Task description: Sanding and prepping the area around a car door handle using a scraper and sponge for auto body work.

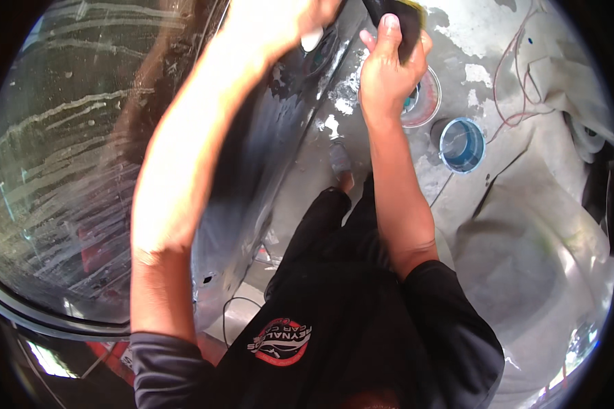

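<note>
At the top, beside a dark, shiny car panel (pixel 242 143), my left hand (pixel 286 24) is bright with sunlight and partly cut off by the picture's edge. Its fingers look curled, and a small white rounded thing (pixel 312 39) shows at its underside; its kind is unclear. To the right, my right hand (pixel 390 78) is raised over the floor. Its thumb presses on a flat black piece with a yellow edge (pixel 406 27), whose far end runs out of view.
A round see-through container (pixel 426 102) stands partly behind my right hand, with a blue bucket (pixel 462 144) near it. Streaked car glass (pixel 68 170) fills the left. A thin hose (pixel 499 102) and a crumpled grey sheet (pixel 525 252) lie on the right, on a patchy grey floor (pixel 450 51).
</note>
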The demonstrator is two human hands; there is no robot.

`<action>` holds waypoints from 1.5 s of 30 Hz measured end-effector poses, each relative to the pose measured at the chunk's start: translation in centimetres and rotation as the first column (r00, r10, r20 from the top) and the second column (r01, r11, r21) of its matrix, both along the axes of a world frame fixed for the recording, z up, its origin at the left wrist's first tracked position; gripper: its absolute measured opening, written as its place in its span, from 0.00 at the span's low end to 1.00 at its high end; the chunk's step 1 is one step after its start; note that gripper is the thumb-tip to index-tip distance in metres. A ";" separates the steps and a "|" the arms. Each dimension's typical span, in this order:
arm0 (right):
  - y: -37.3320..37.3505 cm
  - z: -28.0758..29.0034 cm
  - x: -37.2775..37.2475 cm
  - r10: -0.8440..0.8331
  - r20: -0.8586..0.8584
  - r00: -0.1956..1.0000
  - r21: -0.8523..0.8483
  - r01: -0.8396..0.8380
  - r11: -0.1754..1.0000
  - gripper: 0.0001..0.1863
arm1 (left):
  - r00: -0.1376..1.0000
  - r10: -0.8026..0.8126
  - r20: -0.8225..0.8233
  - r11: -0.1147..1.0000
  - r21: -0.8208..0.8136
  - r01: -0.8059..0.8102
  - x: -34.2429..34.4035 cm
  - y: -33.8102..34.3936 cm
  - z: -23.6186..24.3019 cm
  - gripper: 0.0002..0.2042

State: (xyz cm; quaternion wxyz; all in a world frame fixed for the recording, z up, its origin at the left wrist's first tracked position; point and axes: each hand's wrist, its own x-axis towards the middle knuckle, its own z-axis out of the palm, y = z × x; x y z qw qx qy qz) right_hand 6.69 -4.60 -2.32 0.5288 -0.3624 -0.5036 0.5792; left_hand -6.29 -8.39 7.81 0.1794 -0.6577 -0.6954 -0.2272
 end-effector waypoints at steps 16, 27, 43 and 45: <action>-5.2 -2.3 11.1 0.587 0.338 0.736 0.118 -0.652 0.749 0.21 | -0.148 0.210 0.966 0.906 -0.249 -0.342 13.2 -12.9 -7.2 0.08; -4.0 -1.3 11.0 0.756 -0.079 0.650 -0.359 -0.726 0.586 0.09 | -0.098 0.216 0.971 0.960 -0.230 -0.157 11.7 -12.9 -6.5 0.07; -1.7 -7.7 0.8 0.198 0.064 0.978 0.225 -0.208 0.952 0.11 | 0.942 0.144 -0.304 0.926 -0.295 -0.237 1.5 -10.4 -1.0 0.19; -1.5 -8.5 -0.3 0.192 0.059 0.980 0.236 -0.201 0.951 0.11 | 0.908 0.175 -0.381 0.907 -0.296 -0.299 1.8 -10.5 -1.7 0.20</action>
